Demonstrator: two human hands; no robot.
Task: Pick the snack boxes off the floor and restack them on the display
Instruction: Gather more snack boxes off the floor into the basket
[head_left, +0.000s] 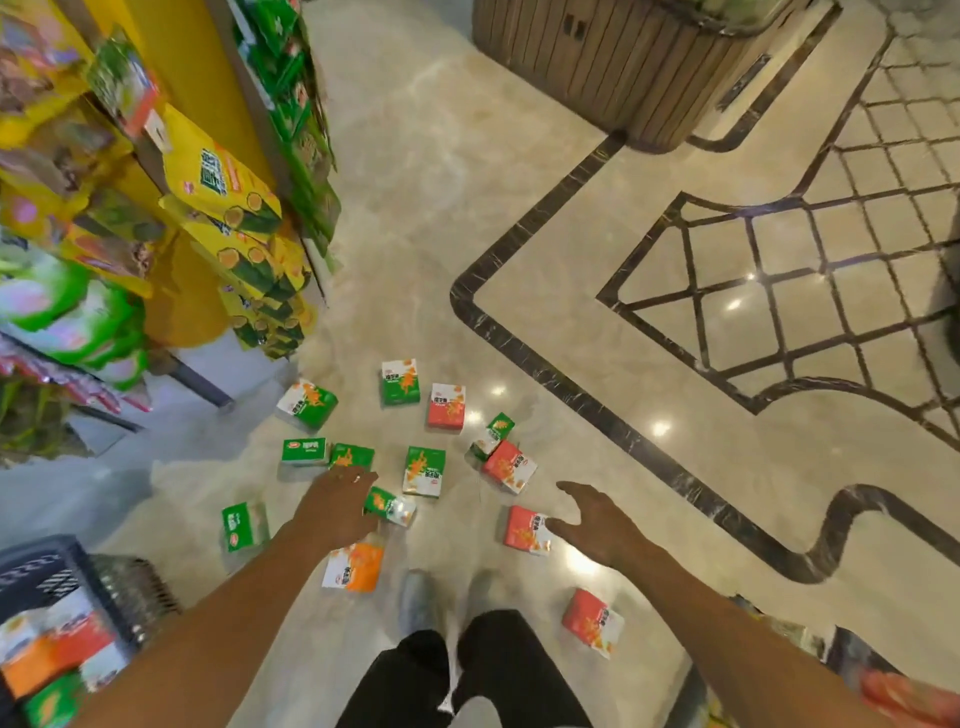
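Several snack boxes lie scattered on the marble floor in front of my feet, green, red and one orange. My left hand (337, 506) reaches down over a green box (390, 506) and seems to touch it; whether the fingers grip it is hidden. An orange box (354, 567) lies just below that hand. My right hand (597, 522) hangs open, fingers spread, beside a red box (525, 530) without holding it. Another red box (592, 622) lies near my right leg. More green boxes (423, 470) and a red one (447, 406) lie farther ahead.
A yellow display rack (171, 62) full of snack bags stands at the left. A dark crate (39, 564) with stacked boxes sits at the lower left. A wooden counter (623, 67) stands at the top. My shoes and legs are between the boxes.
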